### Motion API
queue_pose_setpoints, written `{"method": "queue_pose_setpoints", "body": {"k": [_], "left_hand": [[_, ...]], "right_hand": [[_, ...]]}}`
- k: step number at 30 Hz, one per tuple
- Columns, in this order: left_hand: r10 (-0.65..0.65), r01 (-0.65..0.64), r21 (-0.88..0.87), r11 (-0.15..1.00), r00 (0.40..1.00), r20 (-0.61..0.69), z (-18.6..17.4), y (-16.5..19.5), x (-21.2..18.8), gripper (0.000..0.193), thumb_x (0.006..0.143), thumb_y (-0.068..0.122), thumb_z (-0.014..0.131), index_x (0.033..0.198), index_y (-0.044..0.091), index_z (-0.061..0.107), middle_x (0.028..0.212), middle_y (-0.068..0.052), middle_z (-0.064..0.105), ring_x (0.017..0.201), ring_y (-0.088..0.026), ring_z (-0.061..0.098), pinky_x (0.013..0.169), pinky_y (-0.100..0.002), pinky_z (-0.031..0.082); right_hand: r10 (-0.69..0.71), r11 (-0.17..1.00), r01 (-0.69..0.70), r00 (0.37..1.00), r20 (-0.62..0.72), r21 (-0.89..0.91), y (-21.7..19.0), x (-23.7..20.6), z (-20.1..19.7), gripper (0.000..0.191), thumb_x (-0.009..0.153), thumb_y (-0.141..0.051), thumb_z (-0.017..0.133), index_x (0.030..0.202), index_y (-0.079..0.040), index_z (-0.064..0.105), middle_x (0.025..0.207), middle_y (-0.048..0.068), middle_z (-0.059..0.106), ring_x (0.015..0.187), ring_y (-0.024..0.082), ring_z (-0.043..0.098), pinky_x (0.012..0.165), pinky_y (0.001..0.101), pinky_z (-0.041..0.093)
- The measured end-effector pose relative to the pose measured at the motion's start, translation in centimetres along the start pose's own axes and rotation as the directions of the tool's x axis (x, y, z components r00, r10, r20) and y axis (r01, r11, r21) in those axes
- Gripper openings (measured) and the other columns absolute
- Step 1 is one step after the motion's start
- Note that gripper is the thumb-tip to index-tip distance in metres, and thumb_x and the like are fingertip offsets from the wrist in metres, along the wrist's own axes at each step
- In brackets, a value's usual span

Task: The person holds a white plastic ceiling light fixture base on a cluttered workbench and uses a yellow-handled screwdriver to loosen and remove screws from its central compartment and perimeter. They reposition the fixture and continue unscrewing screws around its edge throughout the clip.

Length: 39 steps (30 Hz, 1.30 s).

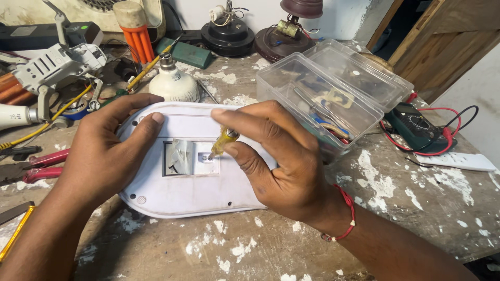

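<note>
Workbench (416,208): white casing (172,200) between hands (screwdriver (225,141) right).

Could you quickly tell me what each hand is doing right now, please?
Left hand: open, pressed flat on the white oval device.
Right hand: closed on a small yellow-handled screwdriver, tip in the device's open compartment.

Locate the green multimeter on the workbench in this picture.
In the head view, the green multimeter lies at the right of the workbench, just right of the clear plastic box, ringed by its red and black leads.
</note>
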<state>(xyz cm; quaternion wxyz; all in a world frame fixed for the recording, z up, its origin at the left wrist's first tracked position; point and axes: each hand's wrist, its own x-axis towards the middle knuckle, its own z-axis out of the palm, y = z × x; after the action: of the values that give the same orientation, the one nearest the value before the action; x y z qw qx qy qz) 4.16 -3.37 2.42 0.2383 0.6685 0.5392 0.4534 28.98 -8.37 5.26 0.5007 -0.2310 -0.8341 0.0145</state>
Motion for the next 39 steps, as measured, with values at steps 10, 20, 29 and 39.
{"method": "queue_pose_setpoints", "body": {"k": [10, 20, 29, 39], "left_hand": [[0.008, -0.009, -0.036, 0.999, 1.000, -0.001, 0.1, 0.1, 0.0, 0.040, 0.095, 0.024, 0.068, 0.127, 0.002, 0.068, 0.105, -0.013, 0.077, 0.090, -0.015, 0.070, 0.074, -0.030, 0.057], [0.033, -0.032, -0.072, 0.997, 0.999, 0.008, 0.1, 0.2, 0.0, 0.038, 0.094, 0.024, 0.068, 0.125, 0.002, 0.068, 0.108, -0.012, 0.077, 0.100, -0.015, 0.070, 0.082, -0.030, 0.056], [0.034, -0.033, -0.085, 0.996, 0.999, 0.015, 0.2, 0.2, 0.0, 0.038, 0.094, 0.024, 0.068, 0.126, 0.002, 0.067, 0.109, -0.011, 0.077, 0.099, -0.015, 0.071, 0.082, -0.031, 0.057], [0.046, -0.045, -0.072, 0.996, 0.999, 0.009, 0.2, -0.1, 0.0, 0.037, 0.093, 0.023, 0.068, 0.124, 0.003, 0.068, 0.108, -0.011, 0.077, 0.099, -0.015, 0.070, 0.082, -0.031, 0.057]], "right_hand": [[-0.002, 0.995, -0.003, 0.999, -0.051, -0.095, 0.5, -1.1, 0.3, 0.035, 0.097, -0.016, 0.080, 0.128, -0.005, 0.069, 0.105, 0.007, 0.065, 0.086, 0.011, 0.069, 0.072, 0.0235, 0.057], [-0.014, 0.991, 0.010, 1.000, -0.028, -0.137, -0.2, -0.6, -0.1, 0.031, 0.098, -0.004, 0.070, 0.128, 0.003, 0.064, 0.115, 0.015, 0.070, 0.098, 0.021, 0.073, 0.082, 0.0290, 0.060], [0.050, 0.994, -0.054, 0.998, -0.047, -0.093, -0.1, -1.1, 0.0, 0.038, 0.092, -0.011, 0.080, 0.128, -0.007, 0.068, 0.108, 0.010, 0.061, 0.093, 0.015, 0.067, 0.077, 0.0247, 0.058], [0.028, 0.993, -0.032, 0.999, -0.035, -0.115, 0.4, -1.7, -0.4, 0.033, 0.098, -0.003, 0.074, 0.130, -0.004, 0.066, 0.120, 0.012, 0.068, 0.108, 0.018, 0.071, 0.087, 0.0262, 0.060]]}}
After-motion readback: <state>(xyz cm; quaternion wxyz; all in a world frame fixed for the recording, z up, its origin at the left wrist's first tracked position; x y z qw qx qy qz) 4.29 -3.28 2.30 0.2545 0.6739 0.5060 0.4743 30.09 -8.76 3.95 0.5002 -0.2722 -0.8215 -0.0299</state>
